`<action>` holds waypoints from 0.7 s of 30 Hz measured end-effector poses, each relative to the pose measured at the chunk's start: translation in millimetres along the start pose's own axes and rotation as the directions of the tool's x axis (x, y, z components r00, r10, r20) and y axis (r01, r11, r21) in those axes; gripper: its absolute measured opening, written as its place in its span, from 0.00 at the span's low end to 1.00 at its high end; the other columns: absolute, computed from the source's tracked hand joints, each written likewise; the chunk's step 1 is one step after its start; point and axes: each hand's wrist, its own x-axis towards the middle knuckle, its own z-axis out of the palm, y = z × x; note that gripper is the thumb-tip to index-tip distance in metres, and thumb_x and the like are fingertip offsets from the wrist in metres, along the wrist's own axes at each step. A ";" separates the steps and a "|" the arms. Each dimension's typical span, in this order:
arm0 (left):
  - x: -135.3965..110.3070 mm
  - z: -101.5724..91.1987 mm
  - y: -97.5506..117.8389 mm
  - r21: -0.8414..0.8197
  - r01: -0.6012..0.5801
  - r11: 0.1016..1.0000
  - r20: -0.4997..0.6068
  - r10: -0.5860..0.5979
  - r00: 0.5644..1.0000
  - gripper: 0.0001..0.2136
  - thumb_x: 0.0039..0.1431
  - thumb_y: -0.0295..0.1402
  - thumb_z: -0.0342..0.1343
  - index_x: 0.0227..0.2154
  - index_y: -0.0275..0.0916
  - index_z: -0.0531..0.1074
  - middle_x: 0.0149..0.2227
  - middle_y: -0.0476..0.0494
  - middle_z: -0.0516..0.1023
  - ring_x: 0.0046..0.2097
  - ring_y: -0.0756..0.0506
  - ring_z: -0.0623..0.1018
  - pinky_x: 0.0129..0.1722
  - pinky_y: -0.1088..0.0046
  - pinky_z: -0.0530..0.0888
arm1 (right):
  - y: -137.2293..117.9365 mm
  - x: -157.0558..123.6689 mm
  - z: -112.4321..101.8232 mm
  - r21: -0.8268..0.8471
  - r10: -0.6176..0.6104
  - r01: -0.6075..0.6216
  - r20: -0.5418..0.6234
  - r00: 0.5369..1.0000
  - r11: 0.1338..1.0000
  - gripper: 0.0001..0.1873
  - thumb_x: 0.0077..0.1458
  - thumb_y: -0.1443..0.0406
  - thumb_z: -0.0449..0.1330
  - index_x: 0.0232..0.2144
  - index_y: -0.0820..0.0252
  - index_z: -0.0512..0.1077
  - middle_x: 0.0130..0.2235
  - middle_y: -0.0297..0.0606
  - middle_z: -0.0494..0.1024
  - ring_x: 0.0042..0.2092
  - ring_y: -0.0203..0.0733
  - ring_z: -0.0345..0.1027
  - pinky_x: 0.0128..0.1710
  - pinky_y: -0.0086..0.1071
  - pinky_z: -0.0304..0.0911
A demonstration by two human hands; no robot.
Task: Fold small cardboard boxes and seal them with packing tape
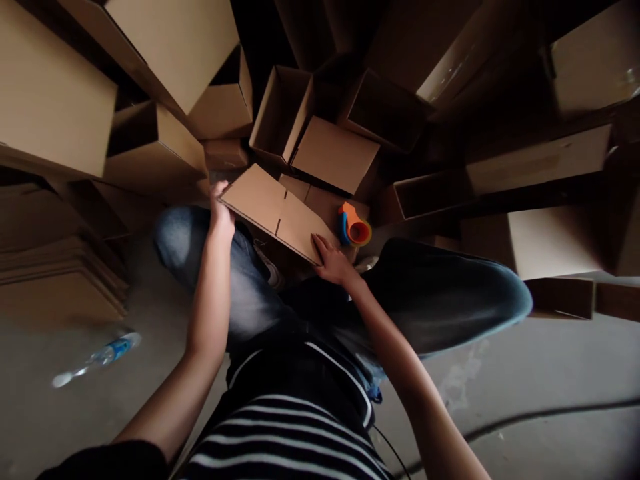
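Just left of the tape dispenser (351, 216), I grasp the folded carton (270, 201): my left hand's (221, 210) fingers clasp its farther end, my right hand's (334, 262) its nearer corner. Its long axis spans hand to hand, slanting toward me dispenser-side.

The place looked like a storeroom or packing area, with cardboard boxes (333, 157) crowded on a bare grey floor (500, 373), stacked flat cardboard (60, 290) and an orange tape dispenser (351, 215).
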 end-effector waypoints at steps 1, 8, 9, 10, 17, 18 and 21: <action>1.6 2.7 0.6 -0.031 0.018 0.999 -0.017 -0.019 1.000 0.18 0.63 0.50 0.51 0.35 0.39 0.71 0.36 0.45 0.78 0.47 0.42 0.80 0.47 0.67 0.77 | -1.2 1.9 0.7 0.000 -0.006 0.006 -0.006 1.000 1.000 0.47 0.55 0.64 0.62 0.72 0.68 0.49 0.71 0.54 0.53 0.68 0.57 0.57 0.67 0.45 0.56; -12.1 18.6 9.8 -0.037 -0.054 0.998 0.030 0.055 0.998 0.31 0.71 0.54 0.33 0.51 0.37 0.73 0.51 0.37 0.78 0.58 0.40 0.75 0.54 0.65 0.73 | 5.4 0.7 -18.7 0.039 -0.117 0.121 -0.091 0.989 0.992 0.36 0.62 0.65 0.53 0.71 0.61 0.53 0.69 0.47 0.61 0.67 0.52 0.60 0.65 0.48 0.57; -15.0 19.7 9.5 -0.012 -0.069 0.998 0.059 0.069 0.996 0.31 0.72 0.54 0.31 0.54 0.38 0.72 0.55 0.38 0.76 0.62 0.40 0.72 0.56 0.65 0.71 | 5.9 -1.6 -22.2 0.057 -0.113 0.119 -0.096 0.989 0.991 0.34 0.64 0.63 0.52 0.70 0.60 0.54 0.69 0.47 0.62 0.66 0.52 0.60 0.64 0.48 0.59; -17.5 20.5 8.5 0.022 -0.077 0.997 0.087 0.074 0.993 0.31 0.72 0.55 0.31 0.56 0.40 0.70 0.59 0.39 0.73 0.65 0.41 0.68 0.59 0.65 0.69 | 6.0 -4.0 -25.5 0.084 -0.104 0.113 -0.099 0.990 0.990 0.32 0.65 0.62 0.50 0.70 0.59 0.55 0.68 0.46 0.63 0.66 0.52 0.61 0.64 0.48 0.60; -32.6 32.3 -8.1 0.321 0.017 0.947 0.307 -0.121 0.944 0.28 0.64 0.54 0.54 0.62 0.49 0.66 0.69 0.41 0.61 0.71 0.37 0.58 0.67 0.53 0.59 | 12.9 -5.6 -40.4 0.285 0.027 0.006 -0.113 0.993 0.958 0.29 0.64 0.67 0.51 0.66 0.58 0.63 0.63 0.41 0.72 0.63 0.47 0.66 0.64 0.45 0.59; -35.4 35.5 -10.2 0.351 0.024 0.936 0.338 -0.151 0.929 0.30 0.63 0.54 0.55 0.64 0.47 0.64 0.70 0.39 0.59 0.71 0.37 0.57 0.67 0.54 0.57 | 14.2 -4.6 -42.6 0.281 0.055 -0.023 -0.109 0.992 0.960 0.29 0.63 0.67 0.52 0.66 0.59 0.63 0.62 0.42 0.72 0.62 0.47 0.66 0.64 0.45 0.59; -39.8 42.5 -15.4 0.388 0.026 0.921 0.355 -0.176 0.918 0.39 0.60 0.55 0.59 0.68 0.42 0.55 0.73 0.35 0.51 0.73 0.37 0.52 0.70 0.57 0.53 | 15.5 -4.5 -51.3 0.278 0.072 -0.045 -0.087 0.994 0.959 0.29 0.61 0.69 0.54 0.65 0.59 0.65 0.60 0.42 0.75 0.60 0.48 0.69 0.62 0.45 0.60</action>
